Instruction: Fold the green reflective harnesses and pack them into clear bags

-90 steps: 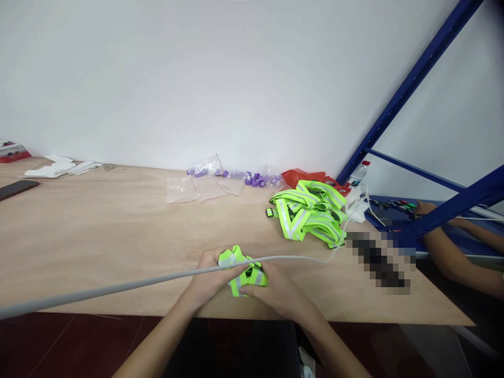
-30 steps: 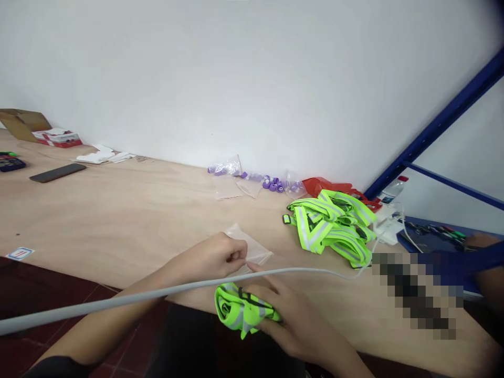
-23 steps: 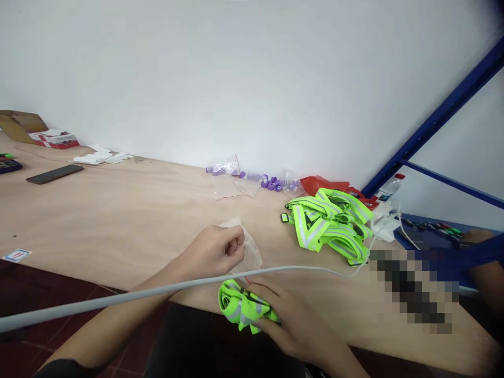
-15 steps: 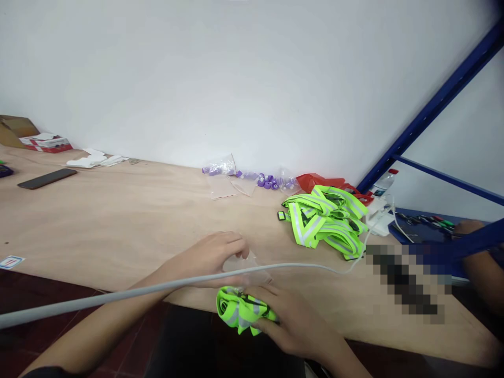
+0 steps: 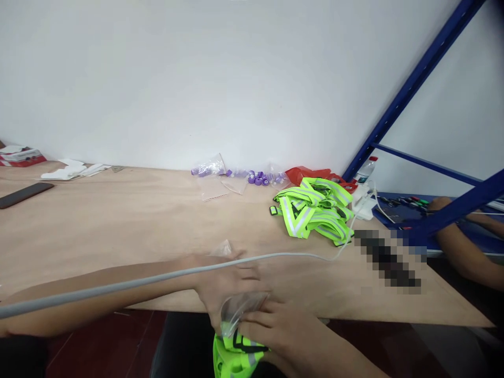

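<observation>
hands (image 5: 281, 325) — at bag (image 5: 239, 311), green straps (image 5: 230, 365)

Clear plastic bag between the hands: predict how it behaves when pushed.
The clear plastic bag should buckle easily, as its film is visibly curved. Its glossy highlights suggest it may slip. Thin and see-through, it is likely light.

The rolled strap (image 5: 234, 362) is bright green cloth, striped in smooth, shiny grey, and the heap of straps (image 5: 315, 212) matches it. The clear bag (image 5: 237, 311) against the roll is thin, glossy plastic. The table top (image 5: 118, 226) is smooth, pale wood. The rack post (image 5: 417, 79) looks like blue painted metal. The wall (image 5: 157, 79) is smooth and dull.
</observation>
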Available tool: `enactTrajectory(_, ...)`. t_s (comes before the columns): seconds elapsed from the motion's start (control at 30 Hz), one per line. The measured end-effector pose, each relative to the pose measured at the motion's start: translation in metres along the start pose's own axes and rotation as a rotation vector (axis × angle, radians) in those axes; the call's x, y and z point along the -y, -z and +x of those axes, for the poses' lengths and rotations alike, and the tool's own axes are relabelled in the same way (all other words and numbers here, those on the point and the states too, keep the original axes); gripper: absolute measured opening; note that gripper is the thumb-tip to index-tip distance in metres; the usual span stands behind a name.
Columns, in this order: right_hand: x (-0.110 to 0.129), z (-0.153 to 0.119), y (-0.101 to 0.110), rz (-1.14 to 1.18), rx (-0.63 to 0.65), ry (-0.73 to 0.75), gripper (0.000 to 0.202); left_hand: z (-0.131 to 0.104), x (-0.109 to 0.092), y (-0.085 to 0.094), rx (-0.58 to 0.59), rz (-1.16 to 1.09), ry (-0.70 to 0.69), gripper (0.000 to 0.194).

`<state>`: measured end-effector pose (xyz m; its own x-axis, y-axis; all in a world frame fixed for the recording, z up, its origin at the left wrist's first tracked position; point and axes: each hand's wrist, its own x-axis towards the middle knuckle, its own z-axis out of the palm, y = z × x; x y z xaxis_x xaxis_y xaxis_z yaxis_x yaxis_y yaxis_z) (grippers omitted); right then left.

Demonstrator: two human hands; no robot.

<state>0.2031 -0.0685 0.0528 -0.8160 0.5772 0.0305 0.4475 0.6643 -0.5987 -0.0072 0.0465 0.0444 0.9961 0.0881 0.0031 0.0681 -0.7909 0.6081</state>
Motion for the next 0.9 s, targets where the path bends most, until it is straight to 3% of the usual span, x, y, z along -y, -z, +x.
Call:
enactTrajectory(0.07, 0.002, -0.005, 0.003, 0.009, -0.004, -0.017, 0.046, 0.002, 0.002, -0.002, 0.003, 0.024, -0.019, 0.11)
enactTrajectory(0.17, 0.001, -0.021, 0.013, 0.042, -0.063, -0.092, 0.043, -0.003, 0.0, 0.009, -0.053, 0.13, 0.018, 0.101)
enactTrajectory(0.27, -0.009, -0.043, 0.017, 0.088, -0.217, -0.188, 0.039, -0.009, -0.006, 0.021, -0.116, 0.254, 0.053, 0.097)
enactTrajectory(0.37, -0.023, -0.058, 0.013, 0.133, -0.41, -0.289, 0.036, -0.01, -0.005, 0.02, -0.156, 0.297, 0.061, 0.09)
enactTrajectory(0.57, -0.035, -0.044, 0.007, 0.104, -0.403, -0.385, 0.037, -0.007, 0.015, 0.015, -0.167, 0.333, 0.195, 0.095)
enactTrajectory(0.63, -0.037, -0.04, 0.008, 0.106, -0.459, -0.42, 0.036, -0.016, 0.013, 0.01, -0.232, 0.35, 0.281, 0.104)
enactTrajectory(0.73, -0.041, -0.044, 0.007, 0.127, -0.56, -0.473, 0.037, -0.031, -0.009, -0.026, -0.56, 0.261, 0.387, 0.096)
enactTrajectory(0.8, -0.043, -0.05, 0.005, 0.138, -0.609, -0.502, 0.037, -0.035, -0.033, -0.068, -0.93, 0.063, 0.396, 0.062)
enactTrajectory(0.83, -0.043, -0.053, 0.004, 0.136, -0.632, -0.516, 0.036, -0.032, -0.046, -0.089, -1.052, -0.073, 0.378, 0.053)
enactTrajectory(0.9, -0.042, -0.058, 0.002, 0.114, -0.674, -0.541, 0.036, -0.02, -0.068, -0.121, -1.039, -0.432, 0.414, 0.059)
